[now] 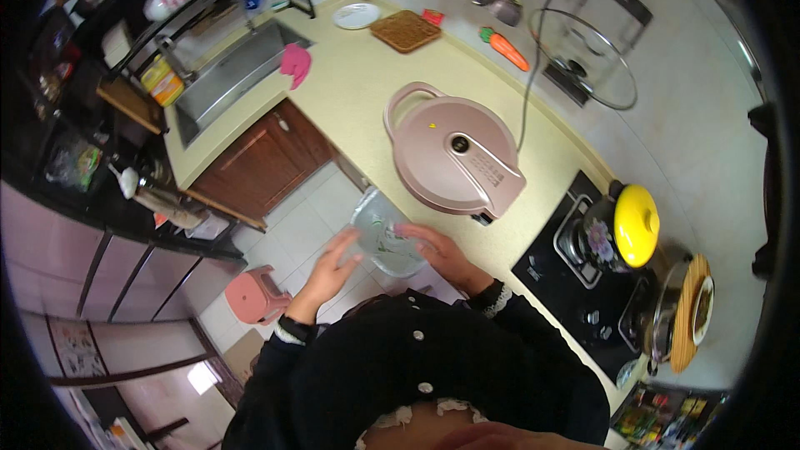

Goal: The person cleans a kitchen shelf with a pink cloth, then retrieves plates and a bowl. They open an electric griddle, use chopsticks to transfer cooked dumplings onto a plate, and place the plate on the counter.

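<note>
My left hand (pixel 331 272) is in front of my body with its fingers apart and nothing in it. Level with it on the other side, my right hand (pixel 445 256) also has its fingers spread, blurred at the tips, beside the counter's edge. Between and below the hands is a waste bin with a clear plastic liner (pixel 384 240), holding some green scraps. Whether either hand touches the bin's rim I cannot tell. On the counter ahead sits a closed pink electric baking pan (pixel 456 153), its loop handle towards the back left.
Along the cream counter (pixel 340 75) are a brown woven mat (pixel 406 31), a white plate (pixel 356 15) and a sink (pixel 240 75) with a pink cloth (pixel 295 64). A gas hob (pixel 544 287) carries a yellow-lidded pot (pixel 636 225). A pink stool (pixel 253 294) stands on the floor.
</note>
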Motion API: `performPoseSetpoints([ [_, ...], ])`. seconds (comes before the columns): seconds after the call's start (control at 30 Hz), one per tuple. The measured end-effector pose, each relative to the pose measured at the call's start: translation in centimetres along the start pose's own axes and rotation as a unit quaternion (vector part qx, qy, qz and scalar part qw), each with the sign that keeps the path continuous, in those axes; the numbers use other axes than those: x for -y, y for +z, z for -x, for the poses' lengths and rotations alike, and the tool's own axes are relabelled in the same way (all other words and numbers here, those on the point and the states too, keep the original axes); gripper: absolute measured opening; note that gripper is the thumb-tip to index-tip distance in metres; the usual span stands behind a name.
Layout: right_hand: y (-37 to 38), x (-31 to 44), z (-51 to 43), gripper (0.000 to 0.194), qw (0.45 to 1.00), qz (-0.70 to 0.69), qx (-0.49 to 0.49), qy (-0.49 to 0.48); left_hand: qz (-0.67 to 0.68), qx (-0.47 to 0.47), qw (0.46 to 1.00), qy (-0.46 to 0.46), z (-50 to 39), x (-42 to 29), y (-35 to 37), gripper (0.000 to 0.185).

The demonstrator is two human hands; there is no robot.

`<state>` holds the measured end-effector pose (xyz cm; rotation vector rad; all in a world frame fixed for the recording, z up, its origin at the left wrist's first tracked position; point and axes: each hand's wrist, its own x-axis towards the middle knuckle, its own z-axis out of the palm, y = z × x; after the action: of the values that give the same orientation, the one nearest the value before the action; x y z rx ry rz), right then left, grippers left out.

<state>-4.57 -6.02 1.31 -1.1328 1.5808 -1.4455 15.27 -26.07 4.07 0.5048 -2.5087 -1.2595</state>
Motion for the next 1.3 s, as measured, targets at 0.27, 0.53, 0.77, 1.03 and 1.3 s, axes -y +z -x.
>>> performPoseSetpoints([
  [0.27, 1.9, -5.0, -1.1, 0.023, 0.947, 0.211, -0.003, 0.242, -0.020, 0.203, 0.971, -0.122, -4.8, 2.4, -1.1, 0.034],
  [0.53, 8.6, -0.1, -6.4, 0.067, 0.962, 0.137, -0.029, 0.233, 0.101, 0.216, 0.971, 0.022, -8.1, 13.6, -11.0, 0.057],
  [0.77, 11.2, 4.9, -13.1, 0.053, 0.883, -0.420, -0.174, 0.114, 0.122, 0.242, 0.960, -0.076, -10.9, 23.5, -22.7, 0.050],
  [1.03, 15.1, -1.5, -16.4, 0.019, 0.877, 0.272, -0.268, 0.290, 0.148, 0.207, 0.963, -0.088, -12.3, 27.9, -26.7, 0.046],
  [1.3, 14.8, -2.5, -20.1, 0.021, 0.861, 0.462, -0.210, 0.041, 0.182, 0.140, 0.959, -0.164, -11.8, 31.1, -29.8, 0.040],
])
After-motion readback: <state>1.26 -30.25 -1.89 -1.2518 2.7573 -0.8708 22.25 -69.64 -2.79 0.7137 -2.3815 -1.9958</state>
